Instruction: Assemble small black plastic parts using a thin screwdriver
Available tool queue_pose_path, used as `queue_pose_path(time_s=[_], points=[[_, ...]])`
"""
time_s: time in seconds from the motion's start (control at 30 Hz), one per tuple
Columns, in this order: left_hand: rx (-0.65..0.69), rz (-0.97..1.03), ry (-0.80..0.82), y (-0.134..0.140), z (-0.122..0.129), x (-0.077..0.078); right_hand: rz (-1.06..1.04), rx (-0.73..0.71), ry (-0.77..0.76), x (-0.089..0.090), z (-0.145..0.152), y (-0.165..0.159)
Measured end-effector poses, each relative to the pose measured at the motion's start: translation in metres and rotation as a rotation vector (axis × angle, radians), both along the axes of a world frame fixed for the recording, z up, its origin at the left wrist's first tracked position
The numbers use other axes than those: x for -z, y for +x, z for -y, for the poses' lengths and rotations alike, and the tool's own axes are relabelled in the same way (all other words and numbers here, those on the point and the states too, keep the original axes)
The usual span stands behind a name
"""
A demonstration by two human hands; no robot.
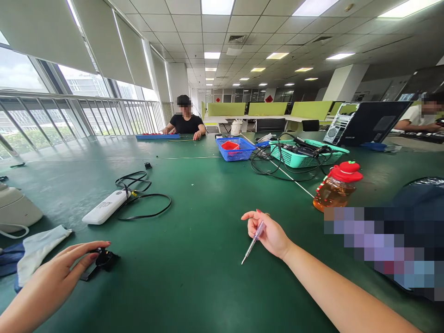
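My right hand [268, 233] grips a slim screwdriver [255, 241] with a clear purple handle. Its metal tip points down and left above the green table [194, 282], while the index finger stretches out to the left. At the lower left, my left hand [65, 273] has its thumb and fingers on a small black part [104, 260] with a rounded piece on top. That part rests on the table, and my fingers hide some of it, so its exact kind does not show.
A white power strip [106, 207] with a black cord lies ahead of my left hand, near a cloth [41, 252]. Past my right hand stand a red-lidded bottle [336, 187], a teal basket [301, 157] of cables and a blue basket [236, 150]. A person [185, 121] sits opposite.
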State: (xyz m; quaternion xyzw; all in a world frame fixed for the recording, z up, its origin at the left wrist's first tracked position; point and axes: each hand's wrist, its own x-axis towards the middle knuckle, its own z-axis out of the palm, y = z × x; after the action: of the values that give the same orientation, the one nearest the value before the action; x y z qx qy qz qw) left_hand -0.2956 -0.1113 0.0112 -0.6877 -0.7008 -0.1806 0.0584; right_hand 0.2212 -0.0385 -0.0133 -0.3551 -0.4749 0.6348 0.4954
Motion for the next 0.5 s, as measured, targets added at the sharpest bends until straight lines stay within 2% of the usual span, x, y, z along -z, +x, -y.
queue_pose_path(time_s=[0.27,0.4,0.5], points=[[-0.033,0.171,-0.278,0.013,-0.002,0.003,0.057,-0.018,0.034,-0.001,0.002,-0.001],[0.069,0.112,-0.274,0.015,-0.003,0.000,0.059,-0.020,0.036,-0.001,0.002,-0.001],[0.070,0.013,-0.255,0.010,-0.002,0.005,0.055,-0.020,0.040,-0.001,0.003,-0.002]])
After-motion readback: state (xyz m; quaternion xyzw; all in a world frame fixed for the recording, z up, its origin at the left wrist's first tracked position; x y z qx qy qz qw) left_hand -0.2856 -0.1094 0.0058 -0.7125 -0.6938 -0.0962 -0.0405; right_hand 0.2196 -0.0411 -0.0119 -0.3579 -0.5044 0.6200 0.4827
